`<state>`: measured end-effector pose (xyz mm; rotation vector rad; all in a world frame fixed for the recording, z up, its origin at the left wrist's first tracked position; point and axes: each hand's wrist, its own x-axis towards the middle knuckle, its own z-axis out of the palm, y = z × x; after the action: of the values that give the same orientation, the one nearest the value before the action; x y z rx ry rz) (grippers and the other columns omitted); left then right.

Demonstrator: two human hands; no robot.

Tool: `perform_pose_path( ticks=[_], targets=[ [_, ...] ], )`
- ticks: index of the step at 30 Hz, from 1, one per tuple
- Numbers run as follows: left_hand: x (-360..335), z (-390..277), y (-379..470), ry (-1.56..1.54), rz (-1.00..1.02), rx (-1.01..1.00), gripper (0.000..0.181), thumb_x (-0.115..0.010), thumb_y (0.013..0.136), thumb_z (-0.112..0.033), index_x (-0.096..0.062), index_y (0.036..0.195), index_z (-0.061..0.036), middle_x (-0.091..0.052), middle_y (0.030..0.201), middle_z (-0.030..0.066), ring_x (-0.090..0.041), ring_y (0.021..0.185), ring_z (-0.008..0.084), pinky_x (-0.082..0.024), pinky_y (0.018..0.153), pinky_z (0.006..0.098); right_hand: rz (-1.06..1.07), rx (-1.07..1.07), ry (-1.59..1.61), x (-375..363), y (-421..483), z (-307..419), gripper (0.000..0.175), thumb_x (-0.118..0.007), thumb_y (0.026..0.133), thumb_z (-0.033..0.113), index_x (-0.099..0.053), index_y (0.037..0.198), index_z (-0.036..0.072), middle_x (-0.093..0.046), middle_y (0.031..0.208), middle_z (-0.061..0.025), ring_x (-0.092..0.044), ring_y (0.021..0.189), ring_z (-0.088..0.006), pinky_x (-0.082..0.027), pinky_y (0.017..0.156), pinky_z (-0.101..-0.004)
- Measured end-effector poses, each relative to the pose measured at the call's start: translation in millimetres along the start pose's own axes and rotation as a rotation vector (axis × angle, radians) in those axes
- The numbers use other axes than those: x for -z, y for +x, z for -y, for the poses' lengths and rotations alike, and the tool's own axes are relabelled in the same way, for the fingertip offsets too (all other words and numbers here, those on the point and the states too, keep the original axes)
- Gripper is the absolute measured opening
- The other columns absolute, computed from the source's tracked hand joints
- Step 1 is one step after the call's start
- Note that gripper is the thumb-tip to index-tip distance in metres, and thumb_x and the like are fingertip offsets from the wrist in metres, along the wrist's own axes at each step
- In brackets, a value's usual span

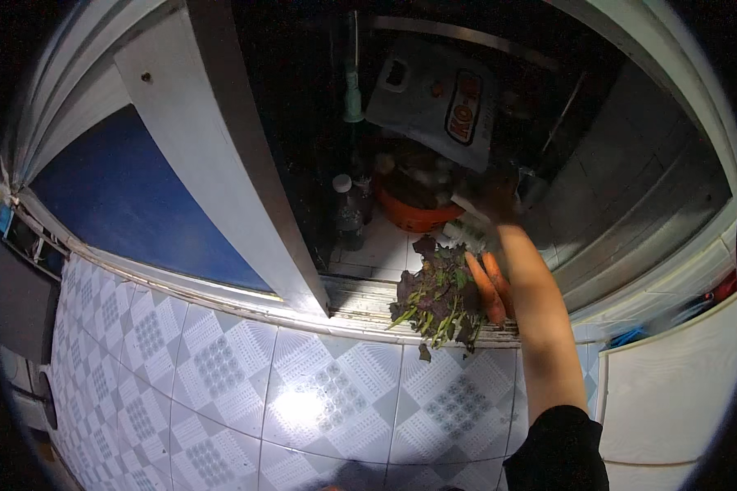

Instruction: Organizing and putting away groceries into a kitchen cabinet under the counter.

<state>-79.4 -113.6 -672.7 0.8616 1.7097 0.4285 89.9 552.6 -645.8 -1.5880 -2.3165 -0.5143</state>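
My right hand (494, 193) reaches into a dark cupboard, beside an orange plastic basket (414, 212); shadow hides its fingers and whatever they may hold. A pale strip shows next to the hand. Below my forearm's left side, two carrots (485, 288) lie at the cupboard's threshold. Wilted purple-green leaves with stems (439, 291) are heaped just left of them, partly over the sill. Dim contents fill the basket. My left hand is out of view.
A capped clear bottle (349, 212) stands left of the basket. Behind hangs a grey plastic bag (430, 104) bearing print. A white-framed blue sliding panel (153, 202) is at left, a white cabinet (675, 386) at right. Patterned tiles (221, 368) cover the floor.
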Motion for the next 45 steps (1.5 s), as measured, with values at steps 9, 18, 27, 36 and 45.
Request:
perform_pose_path(
  ticks=[9, 18, 27, 36, 45],
  targets=[
    [-11.0, -12.6, 0.5, 0.138, -0.019, -0.095, 0.028, -0.052, 0.082, -0.03, -0.061, 0.1, -0.0091, -0.063, 0.079, 0.0144, -0.061, 0.072, 0.0272, -0.046, 0.063, 0.039, 0.055, -0.098, -0.225, 16.6, -11.2, 17.6, 0.068, -0.056, 0.073, 0.047, -0.044, 0.12, 0.0, -0.042, 0.122, -0.0185, -0.037, 0.117, -0.0325, -0.029, 0.092, -0.048],
    [-9.9, 15.6, -9.6, -0.126, 0.059, -0.13, 0.021, -0.052, 0.079, -0.005, -0.058, 0.099, -0.0051, -0.061, 0.074, 0.0055, -0.056, 0.067, 0.0146, -0.046, 0.061, 0.0305, 0.094, 0.182, 0.406, 158.3, -169.4, 94.2, 0.043, -0.06, 0.074, 0.024, -0.052, 0.106, -0.003, -0.047, 0.116, -0.0208, -0.041, 0.108, -0.0351, -0.032, 0.09, -0.0442],
    [32.7, -50.6, 30.2, -0.57, 0.182, -0.251, 0.019, -0.052, 0.083, -0.001, -0.056, 0.102, 0.0003, -0.058, 0.086, 0.0038, -0.054, 0.082, 0.0107, -0.043, 0.076, 0.0239, -0.026, -0.38, 0.904, 104.2, -183.6, 113.0, 0.056, -0.062, 0.07, 0.016, -0.038, 0.116, -0.006, -0.036, 0.122, -0.0268, -0.031, 0.114, -0.0424, -0.027, 0.096, -0.0439],
    [8.3, -34.0, 10.9, -0.547, 0.148, -0.294, 0.012, -0.051, 0.083, -0.001, -0.058, 0.093, -0.0026, -0.056, 0.083, -0.0018, -0.049, 0.078, 0.0069, -0.041, 0.073, 0.0211, 0.31, -1.064, 1.624, 36.7, -111.8, 66.0, 0.039, -0.066, 0.067, 0.01, -0.048, 0.1, -0.001, -0.055, 0.097, -0.0117, -0.053, 0.085, -0.023, -0.044, 0.062, -0.0328],
    [5.1, -47.1, 3.1, -0.48, 0.099, -0.308, 0.006, -0.051, 0.085, -0.001, -0.057, 0.086, -0.0029, -0.056, 0.08, -0.0019, -0.049, 0.075, 0.0078, -0.041, 0.07, 0.0224, -0.432, -0.488, 0.996, 116.4, -121.3, 35.4, 0.019, -0.056, 0.074, 0.003, -0.053, 0.092, 0.002, -0.06, 0.083, -0.0169, -0.059, 0.077, -0.0319, -0.043, 0.068, -0.0374]
  ],
)
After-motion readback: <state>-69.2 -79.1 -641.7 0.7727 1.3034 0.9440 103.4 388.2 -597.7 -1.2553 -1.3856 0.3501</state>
